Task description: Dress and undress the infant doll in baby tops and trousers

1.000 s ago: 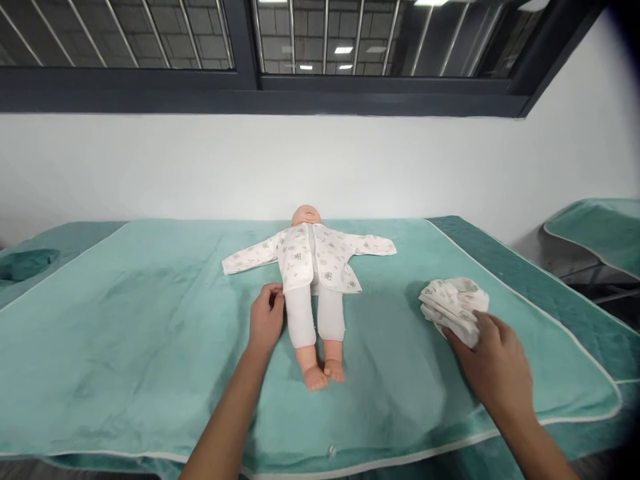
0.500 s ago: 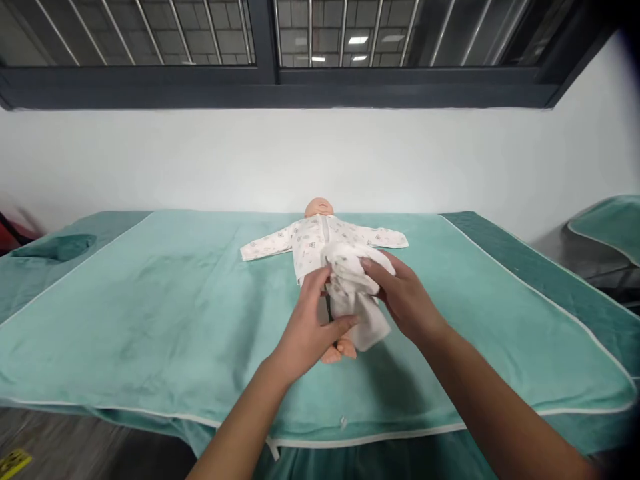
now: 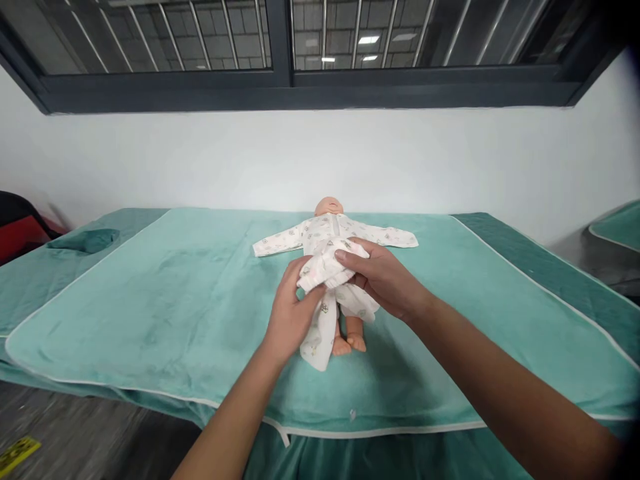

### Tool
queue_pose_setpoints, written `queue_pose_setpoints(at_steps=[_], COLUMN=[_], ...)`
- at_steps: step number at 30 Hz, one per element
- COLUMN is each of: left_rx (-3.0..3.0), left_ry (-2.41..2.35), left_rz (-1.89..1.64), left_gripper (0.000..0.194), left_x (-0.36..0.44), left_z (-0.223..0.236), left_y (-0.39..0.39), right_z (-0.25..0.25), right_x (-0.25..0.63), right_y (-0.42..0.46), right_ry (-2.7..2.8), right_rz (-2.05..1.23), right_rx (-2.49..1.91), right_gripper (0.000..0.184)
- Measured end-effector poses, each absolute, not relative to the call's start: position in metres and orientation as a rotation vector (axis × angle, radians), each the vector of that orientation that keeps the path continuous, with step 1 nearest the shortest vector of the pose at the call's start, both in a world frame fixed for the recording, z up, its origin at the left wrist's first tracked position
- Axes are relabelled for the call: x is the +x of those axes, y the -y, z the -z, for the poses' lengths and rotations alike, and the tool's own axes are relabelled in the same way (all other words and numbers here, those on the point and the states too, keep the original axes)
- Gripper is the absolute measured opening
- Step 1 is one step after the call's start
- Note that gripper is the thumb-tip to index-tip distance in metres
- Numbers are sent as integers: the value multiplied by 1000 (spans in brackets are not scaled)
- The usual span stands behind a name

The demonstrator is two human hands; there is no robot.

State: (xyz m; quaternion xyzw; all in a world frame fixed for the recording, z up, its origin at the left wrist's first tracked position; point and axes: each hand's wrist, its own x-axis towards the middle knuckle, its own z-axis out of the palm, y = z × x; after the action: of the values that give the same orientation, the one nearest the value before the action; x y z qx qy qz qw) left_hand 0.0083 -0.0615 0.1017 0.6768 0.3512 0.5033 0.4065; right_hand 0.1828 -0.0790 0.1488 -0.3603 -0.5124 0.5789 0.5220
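A baby doll (image 3: 329, 205) lies on its back on the bed, dressed in a white long-sleeved top (image 3: 283, 241) with a small print and a zip or placket down the front. Its sleeves spread out to both sides, and its bare feet (image 3: 350, 343) point toward me. Above the doll's legs I hold a bunched piece of white printed baby clothing, probably pants (image 3: 320, 333), with two parts hanging down. My left hand (image 3: 293, 310) grips its left edge between thumb and fingers. My right hand (image 3: 383, 277) pinches the upper right edge, thumb on top.
A teal blanket (image 3: 200, 300) with white piping covers the bed. A white wall (image 3: 225, 160) and a dark window frame (image 3: 175, 90) with bars stand behind. At the far left is a red and black object (image 3: 23, 230); yellow tape (image 3: 19, 455) marks the floor.
The clothing has been turned and gathered in my hands; its printed side and two hanging parts now show. My view has shifted slightly left, and the doll lies in the same place.
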Motion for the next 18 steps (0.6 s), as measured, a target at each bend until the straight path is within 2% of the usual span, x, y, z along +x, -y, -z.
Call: queue_pose_setpoints(at_steps=[2,5,10,13,15,18], left_rx=[1641,1599,1574,1605,1646,1723], left_ry=[-944,-1024,-977,-961,-947,-869], left_rz=[-1336,-1426,-1639,-1752,-1798,-1887], left_gripper=[26,21,14,9,11,18], left_x=[9,6,-3,-9,-12,-12], left_z=[-111,-132,-174,-198,-212,-231], left_y=[60,57,36,18,11,10], right_z=[-157,-172,-208,-231,-244,-257], right_x=[186,192,209,217,218,214], right_y=[78,77,73,75,79,85], right_ry=[1271,1389,1673,1728,1745,1717], right_rz=[-1244,-872,-304,-359,-580,-848], right_rx=[-916,-1066,-1220,-1195,-1124,-1018], right_gripper=[37,44,39,41,40,29])
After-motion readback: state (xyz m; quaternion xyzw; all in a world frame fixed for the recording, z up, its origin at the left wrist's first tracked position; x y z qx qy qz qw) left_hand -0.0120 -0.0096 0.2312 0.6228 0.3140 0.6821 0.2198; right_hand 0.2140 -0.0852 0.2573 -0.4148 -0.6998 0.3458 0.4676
